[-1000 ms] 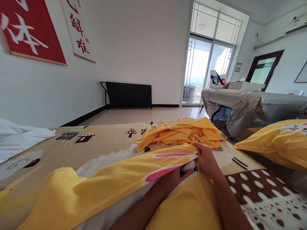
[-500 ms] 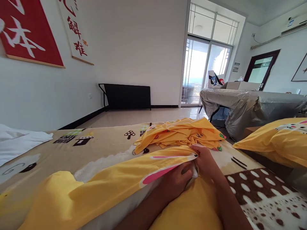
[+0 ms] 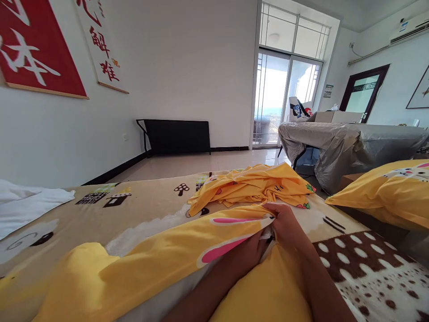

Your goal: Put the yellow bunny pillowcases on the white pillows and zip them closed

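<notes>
A yellow pillowcase (image 3: pixel 144 255) with a printed rabbit's white and pink ears stretches across the foreground. My right hand (image 3: pixel 283 223) is closed on a bunched part of its fabric. My left hand (image 3: pixel 246 250) reaches into the opening under the raised cloth, and its fingers are hidden there. A bit of white material (image 3: pixel 267 232) shows beside them. A greyish-white strip, perhaps the pillow inside, runs along my left forearm. Just beyond my hands lies a crumpled heap of yellow-orange printed fabric (image 3: pixel 248 183).
A beige and brown patterned blanket (image 3: pixel 161 197) covers the surface under the work. White cloth (image 3: pixel 30 201) lies at the left, a yellow rabbit-print pillow (image 3: pixel 385 192) at the right. Behind stand a plastic-covered table (image 3: pixel 351 134) and a folded black panel (image 3: pixel 177 136) against the wall.
My left hand has pushed deeper into the pillowcase opening, so its knuckles and fingers, visible before, are covered now. The right hand keeps its hold on the fabric.
</notes>
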`<state>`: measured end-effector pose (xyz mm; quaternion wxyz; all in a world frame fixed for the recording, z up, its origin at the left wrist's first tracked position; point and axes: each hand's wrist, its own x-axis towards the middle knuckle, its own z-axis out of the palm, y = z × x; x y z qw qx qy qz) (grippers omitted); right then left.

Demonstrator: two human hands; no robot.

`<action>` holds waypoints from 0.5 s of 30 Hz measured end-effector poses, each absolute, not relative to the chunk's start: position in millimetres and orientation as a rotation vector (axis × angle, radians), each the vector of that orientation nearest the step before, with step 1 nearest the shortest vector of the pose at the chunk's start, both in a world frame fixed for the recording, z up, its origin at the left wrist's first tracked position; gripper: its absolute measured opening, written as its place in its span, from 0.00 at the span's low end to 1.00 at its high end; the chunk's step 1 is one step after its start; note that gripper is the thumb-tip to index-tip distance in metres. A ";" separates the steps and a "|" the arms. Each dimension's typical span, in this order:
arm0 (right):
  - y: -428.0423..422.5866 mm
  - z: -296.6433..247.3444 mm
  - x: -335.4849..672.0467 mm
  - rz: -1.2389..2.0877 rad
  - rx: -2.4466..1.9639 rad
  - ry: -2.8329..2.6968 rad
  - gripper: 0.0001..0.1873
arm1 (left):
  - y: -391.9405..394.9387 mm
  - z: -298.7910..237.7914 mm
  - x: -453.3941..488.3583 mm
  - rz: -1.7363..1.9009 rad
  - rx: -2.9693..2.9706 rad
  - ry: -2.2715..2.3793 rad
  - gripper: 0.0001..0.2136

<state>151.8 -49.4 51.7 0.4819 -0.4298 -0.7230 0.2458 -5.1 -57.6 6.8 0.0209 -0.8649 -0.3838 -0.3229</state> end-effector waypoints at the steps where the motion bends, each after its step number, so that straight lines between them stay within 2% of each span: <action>1: -49.2 50.8 151.9 0.624 -1.037 -1.749 0.22 | -58.7 9.4 -6.0 -1.035 -2.679 -1.230 0.19; 10: -46.1 42.7 152.7 0.746 -0.997 -1.611 0.23 | -51.1 9.5 -4.6 -1.110 -2.609 -1.559 0.24; 15: -41.1 39.5 152.2 0.690 -1.014 -1.605 0.22 | -33.9 -5.3 -0.4 -1.337 -2.651 -1.623 0.21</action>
